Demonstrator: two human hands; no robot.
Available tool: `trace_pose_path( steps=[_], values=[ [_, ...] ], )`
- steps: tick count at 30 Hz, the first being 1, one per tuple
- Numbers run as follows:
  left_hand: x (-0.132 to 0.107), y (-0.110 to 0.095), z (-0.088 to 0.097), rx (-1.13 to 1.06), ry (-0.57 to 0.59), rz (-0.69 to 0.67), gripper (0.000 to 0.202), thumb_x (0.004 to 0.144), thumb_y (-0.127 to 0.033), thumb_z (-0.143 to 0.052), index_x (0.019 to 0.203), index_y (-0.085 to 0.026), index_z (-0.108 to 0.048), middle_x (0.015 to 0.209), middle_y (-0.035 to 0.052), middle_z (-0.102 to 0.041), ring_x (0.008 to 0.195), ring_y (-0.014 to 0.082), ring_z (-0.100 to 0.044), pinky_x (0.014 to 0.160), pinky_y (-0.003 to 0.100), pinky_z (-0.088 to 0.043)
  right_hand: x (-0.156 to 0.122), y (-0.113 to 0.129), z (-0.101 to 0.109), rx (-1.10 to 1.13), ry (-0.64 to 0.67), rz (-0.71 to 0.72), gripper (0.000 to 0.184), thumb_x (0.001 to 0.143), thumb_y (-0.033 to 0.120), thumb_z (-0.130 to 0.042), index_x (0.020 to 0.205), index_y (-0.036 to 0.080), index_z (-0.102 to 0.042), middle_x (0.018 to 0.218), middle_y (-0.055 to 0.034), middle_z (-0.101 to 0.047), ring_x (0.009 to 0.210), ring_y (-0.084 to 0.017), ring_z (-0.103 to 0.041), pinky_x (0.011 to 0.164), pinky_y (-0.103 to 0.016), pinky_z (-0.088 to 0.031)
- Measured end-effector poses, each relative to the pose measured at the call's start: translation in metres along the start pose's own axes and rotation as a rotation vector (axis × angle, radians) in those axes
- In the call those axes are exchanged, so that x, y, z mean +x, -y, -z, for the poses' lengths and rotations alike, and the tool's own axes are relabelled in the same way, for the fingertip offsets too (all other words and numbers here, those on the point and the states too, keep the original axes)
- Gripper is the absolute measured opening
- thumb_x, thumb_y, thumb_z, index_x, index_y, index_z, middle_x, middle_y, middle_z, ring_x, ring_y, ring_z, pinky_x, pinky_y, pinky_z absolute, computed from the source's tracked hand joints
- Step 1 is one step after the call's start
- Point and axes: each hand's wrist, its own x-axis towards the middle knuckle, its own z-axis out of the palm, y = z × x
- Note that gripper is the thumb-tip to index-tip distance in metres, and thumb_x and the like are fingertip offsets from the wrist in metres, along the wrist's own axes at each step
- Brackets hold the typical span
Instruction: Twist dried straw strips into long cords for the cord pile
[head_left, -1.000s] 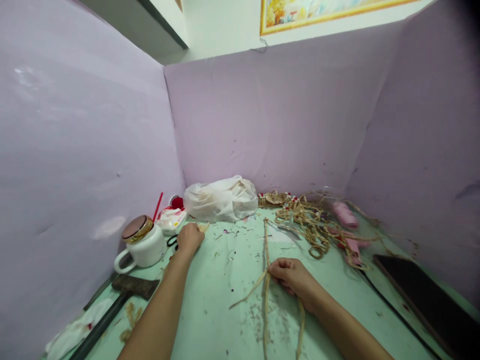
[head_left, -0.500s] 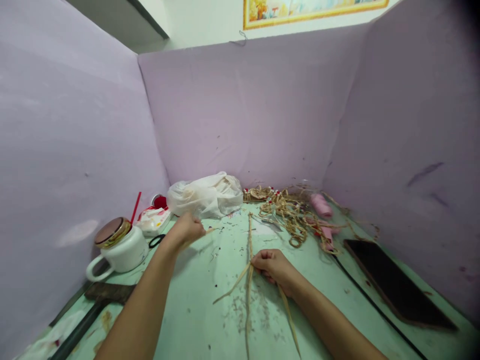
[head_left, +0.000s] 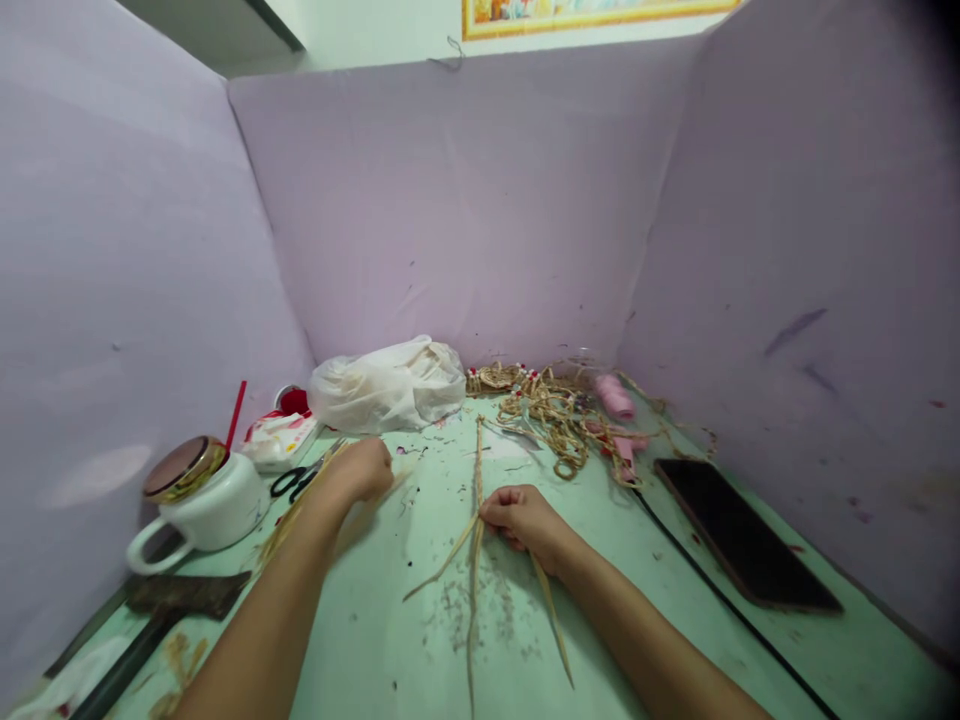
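Note:
A thin straw braid (head_left: 479, 465) lies upright in the middle of the green table, its loose strands (head_left: 473, 600) fanning out at the lower end. Fingers of my right hand (head_left: 525, 520) pinch the braid where the strands part; one strand hangs out below the palm. To the left, my left hand (head_left: 365, 470) is closed, with a pale straw strand (head_left: 397, 487) blurred by motion at its fingers. Under my left forearm lies a bundle of straw strands (head_left: 289, 525), partly hidden. Black-handled scissors (head_left: 289, 483) rest beside that bundle.
At left stand a white mug (head_left: 217, 505) with a jar lid on top, a hammer (head_left: 176, 597) and a tissue pack (head_left: 281, 440). Behind are a white plastic bag (head_left: 390, 385) and coiled braids (head_left: 559, 425). Pink thread (head_left: 615, 396), a glue gun (head_left: 624, 450) and a phone (head_left: 742, 535) sit right.
The camera view has turned slightly right, so things appear shifted left. My left hand has moved a little with its strand, revealing more of the straw bundle. My right hand keeps its pinch.

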Motion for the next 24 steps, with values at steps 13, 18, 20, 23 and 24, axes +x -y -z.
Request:
trace_pose_path(
  steps=[13,18,20,23,24],
  values=[
    [0.028,0.030,-0.012,-0.098,-0.323,0.145,0.022,0.064,-0.036,-0.053,0.064,-0.016,-0.062,0.073,0.0113,-0.064,0.071,0.0231,-0.059,0.057,0.027,-0.037,-0.002,0.002,0.000,-0.024,-0.001,-0.012,0.008,0.065,0.014,-0.053,0.057,0.013,-0.052,0.042,0.0044,-0.047,0.032,-0.003,-0.027,0.034,-0.019,-0.015],
    [0.035,0.026,-0.028,-0.048,-0.359,0.134,0.020,0.064,-0.031,-0.052,0.071,-0.017,-0.065,0.086,0.0139,-0.066,0.083,0.0263,-0.059,0.065,0.029,-0.038,-0.005,0.005,-0.001,0.003,-0.002,-0.022,0.011,0.065,0.014,-0.053,0.055,0.014,-0.051,0.042,0.0042,-0.046,0.032,-0.003,-0.026,0.034,-0.019,-0.015],
    [0.038,0.029,-0.027,-0.147,-0.386,0.132,0.019,0.064,-0.026,-0.052,0.073,-0.018,-0.067,0.087,0.0115,-0.066,0.084,0.0247,-0.058,0.066,0.028,-0.038,-0.006,0.006,-0.001,0.001,-0.007,-0.028,0.011,0.065,0.014,-0.054,0.054,0.014,-0.051,0.041,0.0042,-0.046,0.032,-0.003,-0.026,0.034,-0.019,-0.015],
    [0.041,0.042,-0.014,-0.371,-0.487,0.151,0.023,0.065,-0.028,-0.053,0.080,-0.019,-0.068,0.087,0.0081,-0.067,0.083,0.0227,-0.058,0.066,0.027,-0.038,-0.005,0.006,-0.001,-0.004,-0.009,-0.021,0.010,0.064,0.013,-0.053,0.055,0.014,-0.051,0.041,0.0040,-0.046,0.032,-0.003,-0.026,0.034,-0.019,-0.015],
    [0.040,0.047,-0.007,-0.437,-0.537,0.158,0.025,0.064,-0.030,-0.054,0.081,-0.019,-0.068,0.086,0.0073,-0.067,0.083,0.0220,-0.057,0.065,0.026,-0.038,-0.005,0.005,-0.001,-0.006,-0.008,-0.021,0.010,0.064,0.013,-0.053,0.055,0.013,-0.052,0.041,0.0041,-0.046,0.032,-0.003,-0.026,0.034,-0.019,-0.014]
  ],
)
